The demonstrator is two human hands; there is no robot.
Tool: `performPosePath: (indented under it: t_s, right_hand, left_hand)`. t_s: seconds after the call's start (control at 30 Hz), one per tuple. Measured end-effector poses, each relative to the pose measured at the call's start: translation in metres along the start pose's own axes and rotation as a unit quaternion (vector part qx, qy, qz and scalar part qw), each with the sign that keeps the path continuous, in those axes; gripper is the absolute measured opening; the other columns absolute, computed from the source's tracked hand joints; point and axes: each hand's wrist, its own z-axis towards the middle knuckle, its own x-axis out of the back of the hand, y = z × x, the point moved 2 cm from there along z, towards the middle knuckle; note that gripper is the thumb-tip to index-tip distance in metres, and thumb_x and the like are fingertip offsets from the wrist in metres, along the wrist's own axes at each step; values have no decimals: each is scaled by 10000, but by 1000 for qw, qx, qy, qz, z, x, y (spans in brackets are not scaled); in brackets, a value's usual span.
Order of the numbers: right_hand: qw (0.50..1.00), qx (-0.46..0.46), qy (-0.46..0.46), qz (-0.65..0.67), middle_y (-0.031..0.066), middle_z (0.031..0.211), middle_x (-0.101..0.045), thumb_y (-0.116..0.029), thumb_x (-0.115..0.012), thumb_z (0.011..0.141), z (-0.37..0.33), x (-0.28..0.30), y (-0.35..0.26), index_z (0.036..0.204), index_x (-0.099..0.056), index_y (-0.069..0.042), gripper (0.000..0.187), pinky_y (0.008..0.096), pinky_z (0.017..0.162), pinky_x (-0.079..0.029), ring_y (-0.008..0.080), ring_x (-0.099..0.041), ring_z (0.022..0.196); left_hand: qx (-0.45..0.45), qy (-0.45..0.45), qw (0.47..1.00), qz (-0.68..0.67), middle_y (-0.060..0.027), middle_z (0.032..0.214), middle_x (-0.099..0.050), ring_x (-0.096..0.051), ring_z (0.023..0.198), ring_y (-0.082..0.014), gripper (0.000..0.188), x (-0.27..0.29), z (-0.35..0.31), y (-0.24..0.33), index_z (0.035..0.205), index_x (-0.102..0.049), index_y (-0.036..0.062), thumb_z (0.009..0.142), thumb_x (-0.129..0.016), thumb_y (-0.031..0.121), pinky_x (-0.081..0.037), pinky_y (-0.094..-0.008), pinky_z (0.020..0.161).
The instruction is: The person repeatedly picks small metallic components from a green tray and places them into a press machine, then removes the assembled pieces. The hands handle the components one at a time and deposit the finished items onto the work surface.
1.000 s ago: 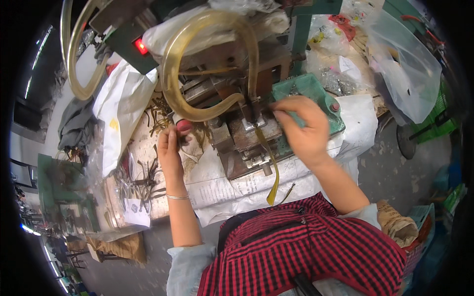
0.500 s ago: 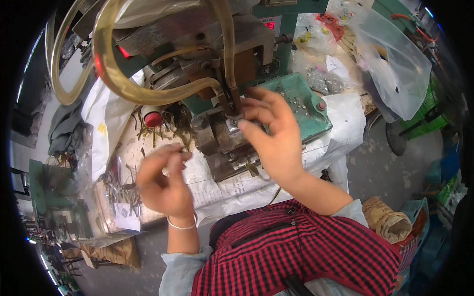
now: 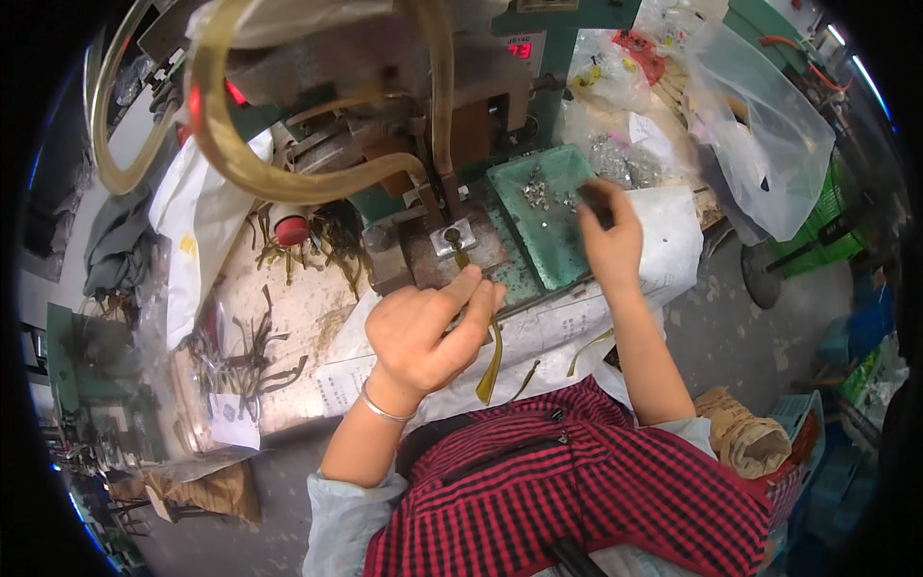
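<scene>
Apron point(image 3: 558, 471): red and black check, nearest on my feed.
Paper point(image 3: 553, 332): white sheets along the near bench edge; a short dark strip point(image 3: 526, 380) at that edge.
Left hand point(image 3: 423, 332): in front of the press, fingertips together, pinching the olive strap as I read it; bracelet point(image 3: 385, 413) at the wrist.
Strap point(image 3: 491, 370): far end on the plate point(image 3: 453, 238), near end trailing toward the apron, out past the fingers.
Right hand point(image 3: 613, 236): at the right rim of the tray; thumb apart from the forefinger, other fingers blurred, so I cannot tell whether they hold anything.
Tray point(image 3: 550, 255): green, right of the plate; small metal bits point(image 3: 540, 192) gathered toward its far part.
Left bench: dark straps point(image 3: 252, 351) in a loose tangle; farther, a red button point(image 3: 291, 231) beside more strips.
Press point(image 3: 481, 106): beyond the plate, a yellowish hose point(image 3: 255, 173) looping left.
Far right: clear bag point(image 3: 769, 144), crumpled.
</scene>
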Motion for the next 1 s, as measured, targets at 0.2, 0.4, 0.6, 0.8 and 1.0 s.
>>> performPosePath:
  t_s: [0.2,0.4,0.6,0.8,1.0]
  right_hand:
    - [963,132,-49,-228,144,1049,-671,-89,-771,794,-10,-23,-7,961,-757,-66,169,468,943,-487,364,-618,1051]
    - [945,180,-77,-261,175,969,-663,-47,-719,828,-13,-21,-3,912,-642,-36,114,495,845,-497,397,-623,983]
    - [991,81,0,-110,164,952,-725,-49,-693,916,-15,-8,-4,1059,-702,-20,146,413,792,-535,347,-694,854]
    - [989,110,7,-100,126,976,-738,-52,-721,902,-14,-11,-13,1041,-753,-29,144,376,820,-534,284,-698,866]
    - [973,113,61,-192,102,951,-733,-27,-715,866,-40,29,-1,975,-754,-39,116,385,845,-523,284,-682,929]
  left_hand:
    - [54,-16,998,-30,-78,1017,-765,-579,564,-119,251,8,-4,4,1001,-752,79,774,-858,102,-420,-262,488]
    - [175,-30,982,-58,-119,1103,-779,-644,630,-165,305,43,-39,32,1045,-764,66,752,-843,40,-479,-270,556]
    - [396,1,903,169,-64,976,-745,-695,794,-218,108,75,-62,-87,988,-744,80,887,-729,45,-522,-344,666]
    - [582,-230,691,362,-147,917,-754,-733,841,-342,341,49,-168,-222,928,-794,97,834,-800,424,-560,-453,721]
    - [649,-226,704,179,-158,803,-739,-694,693,-287,339,48,-208,-193,862,-771,32,811,-829,362,-539,-398,672]
